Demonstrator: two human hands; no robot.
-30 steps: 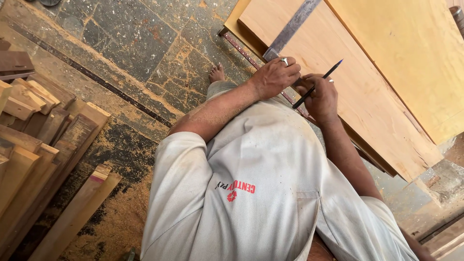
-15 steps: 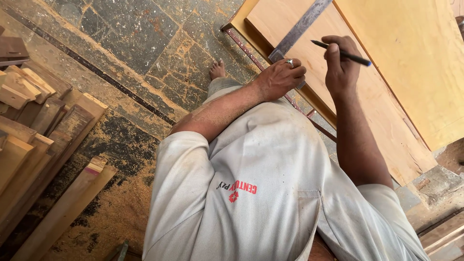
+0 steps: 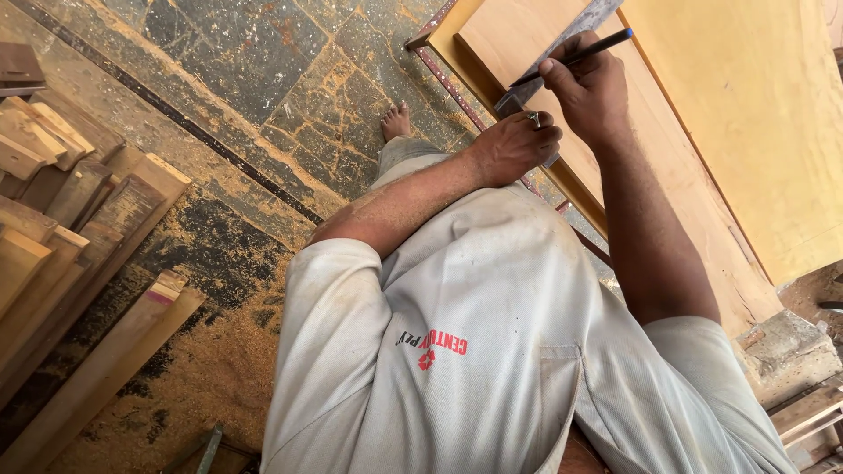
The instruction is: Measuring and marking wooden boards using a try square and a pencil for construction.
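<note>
A dark pencil (image 3: 575,58) hangs above a pale wooden board (image 3: 667,175), pinched in the closed fingers of the person's right hand (image 3: 590,88), its tip aimed at a grey metal straightedge (image 3: 518,96) lying across the board. The left hand (image 3: 514,145), a ring on one finger, presses down flat on the near end of that straightedge, fingers curled over it. A larger yellowish sheet (image 3: 746,114) lies just beyond the board. Below, a bare foot (image 3: 396,120) stands on the sawdust-strewn stone floor (image 3: 263,79), with stacked timber lengths (image 3: 61,228) to the side.
</note>
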